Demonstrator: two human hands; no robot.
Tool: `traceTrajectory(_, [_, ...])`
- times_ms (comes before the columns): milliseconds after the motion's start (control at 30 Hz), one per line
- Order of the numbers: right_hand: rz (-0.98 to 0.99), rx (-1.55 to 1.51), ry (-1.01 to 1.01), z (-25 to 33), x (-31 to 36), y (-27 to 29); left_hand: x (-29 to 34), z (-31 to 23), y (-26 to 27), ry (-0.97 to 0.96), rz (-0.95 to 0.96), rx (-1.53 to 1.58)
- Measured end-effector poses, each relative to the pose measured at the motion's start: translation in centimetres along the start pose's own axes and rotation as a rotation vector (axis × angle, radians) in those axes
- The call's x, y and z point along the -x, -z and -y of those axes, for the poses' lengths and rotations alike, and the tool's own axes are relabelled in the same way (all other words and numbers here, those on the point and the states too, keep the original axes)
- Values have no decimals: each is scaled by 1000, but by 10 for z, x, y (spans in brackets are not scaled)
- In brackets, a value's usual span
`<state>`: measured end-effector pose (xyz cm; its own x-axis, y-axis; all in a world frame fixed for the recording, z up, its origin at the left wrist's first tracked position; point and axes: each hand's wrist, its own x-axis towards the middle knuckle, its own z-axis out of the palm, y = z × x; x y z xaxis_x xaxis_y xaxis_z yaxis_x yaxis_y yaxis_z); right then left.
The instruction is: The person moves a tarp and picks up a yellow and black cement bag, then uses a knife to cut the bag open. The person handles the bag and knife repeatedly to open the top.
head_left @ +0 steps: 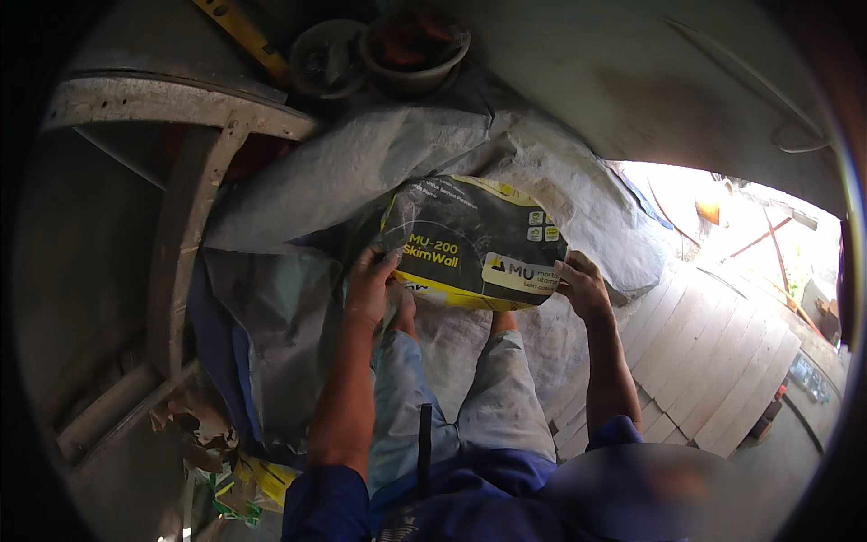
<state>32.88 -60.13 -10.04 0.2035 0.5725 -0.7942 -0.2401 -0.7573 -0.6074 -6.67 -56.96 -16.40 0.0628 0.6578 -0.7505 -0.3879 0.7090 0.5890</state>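
A black and yellow sack [456, 221], printed and slightly creased, is stretched between my two hands in front of my legs. My left hand [368, 287] pinches its near left corner, thumb on top. At the right end, my right hand [582, 282] grips the edge with bent fingers. Beneath and around the sack spreads a crumpled grey-white tarp [361, 149], which rises in folds on the far side. My bare feet are partly hidden behind the sack's near edge. What the sack holds, if anything, cannot be seen.
A worn wooden frame [200, 208] stands at the left. At the far side are a bucket [429, 77], a round container [327, 81] and a yellow spirit level [246, 38]. Pale planks [695, 343] lie to the right. A crumpled yellow bag [264, 479] lies lower left.
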Motion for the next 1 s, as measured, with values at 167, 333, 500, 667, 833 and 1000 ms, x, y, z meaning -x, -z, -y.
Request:
traceTrajectory(167, [-83,391,139,-21,-27,13,0,8,-23,-341,-357,-675])
traceTrajectory(333, [-180,1011,284,10,-17,5,8,3,-42,-451,-454,-836])
traceTrajectory(500, [-344,1137,661,52,18,-42,7,-3,-41,-511,-454,-845])
traceTrajectory(667, [113,808,505,42,2,-135,-2,-4,-35,-695,-429,-944])
traceTrajectory(833, [301,719,324,3,-21,-234,2,-15,-21,-298,-206,-554])
traceTrajectory(1000, [191,681,251,-6,-23,-268,2,-19,-10,-79,-49,-9])
